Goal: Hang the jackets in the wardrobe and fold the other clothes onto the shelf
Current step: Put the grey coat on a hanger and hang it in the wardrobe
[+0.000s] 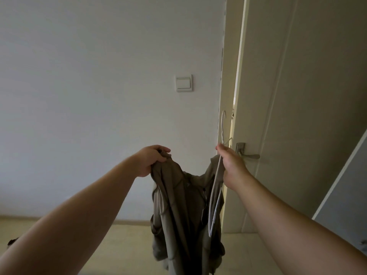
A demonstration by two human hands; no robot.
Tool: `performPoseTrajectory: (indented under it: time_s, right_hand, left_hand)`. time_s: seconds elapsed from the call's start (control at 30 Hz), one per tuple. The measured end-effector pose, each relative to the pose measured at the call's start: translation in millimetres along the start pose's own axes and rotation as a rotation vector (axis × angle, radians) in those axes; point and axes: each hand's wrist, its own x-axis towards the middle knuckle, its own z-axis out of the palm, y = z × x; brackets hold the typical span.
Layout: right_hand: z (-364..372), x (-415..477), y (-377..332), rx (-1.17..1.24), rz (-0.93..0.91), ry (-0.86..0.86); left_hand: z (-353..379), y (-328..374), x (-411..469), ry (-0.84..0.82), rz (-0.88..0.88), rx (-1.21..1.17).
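A: What did the head view show?
B: The left hand (151,158) gripped one shoulder of a khaki jacket (178,211) hanging in the air before a door (297,116). The right hand (231,165) clasped the other shoulder together with a white hanger (216,187), hook upward.
A: Any container in it?
B: Only a grey panel (343,197) at right; its inside was hidden. The jacket's hem was cut off below.
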Motion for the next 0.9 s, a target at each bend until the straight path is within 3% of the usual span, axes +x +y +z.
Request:
performPoseTrajectory:
  time_s: [0.2, 0.33, 0.47, 0.6, 0.77, 0.9]
  right_hand:
    - [16.6, -4.0, -1.3, -0.013, -0.055, 0.007]
    - [28.2, -10.4, -2.1, -0.066, -0.073, -0.048]
    - [43.9, -17.2, 0.7, -0.113, -0.092, -0.086]
    - [59.4, -18.7, 7.8, -0.149, -0.151, -0.126]
    - [67.1, -18.8, 13.3, -0.272, -0.194, -0.056]
    - [66.9, -17.8, 15.9, -0.34, -0.27, -0.024]
  left_hand:
    - [-4.5, 4.9, 2.9, -0.126, 0.071, 0.128]
    - [5.9, 4.1, 5.9, -0.115, 0.108, 0.243]
    - [25.6, -7.6, 4.3, -0.151, 0.248, 0.582]
    - [43.8, -21.7, 6.5, -0.11, 0.416, 0.758]
    - [42.5, -29.6, 10.8, 0.066, 0.399, 0.757]
    - [34.7, -36.7, 11.0, 0.05, 0.439, 0.688]
